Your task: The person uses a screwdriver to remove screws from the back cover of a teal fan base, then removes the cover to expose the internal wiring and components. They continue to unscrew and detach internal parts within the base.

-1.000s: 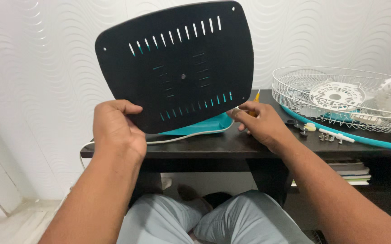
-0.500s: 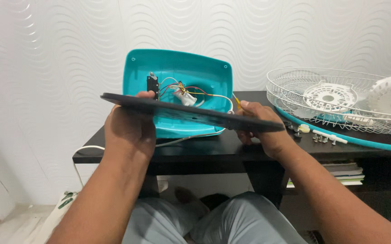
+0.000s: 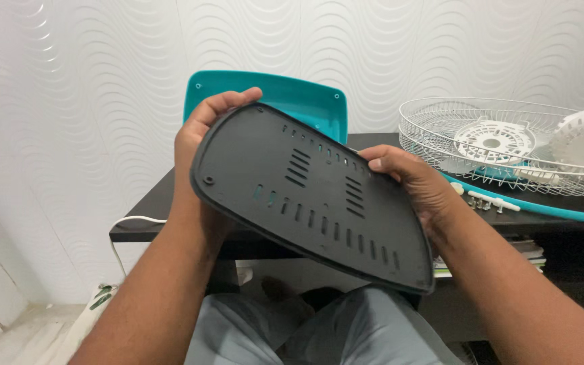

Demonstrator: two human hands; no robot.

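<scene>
Black slotted panel [image 3: 312,203] between both hands [image 3: 200,145] [image 3: 410,182], edges gripped.

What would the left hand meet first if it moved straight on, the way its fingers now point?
Probably the teal housing standing just behind the black panel that the left hand grips; the depth between them is unclear.

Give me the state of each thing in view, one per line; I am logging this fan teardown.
black vented cover plate: detached, tilted, held at both ends.
left hand: gripping the plate's upper left edge.
right hand: gripping the plate's right edge.
teal base housing: propped upright on the dark table.
white wire fan guard: removed, lying on the table.
white power cord: hanging off the table.
</scene>
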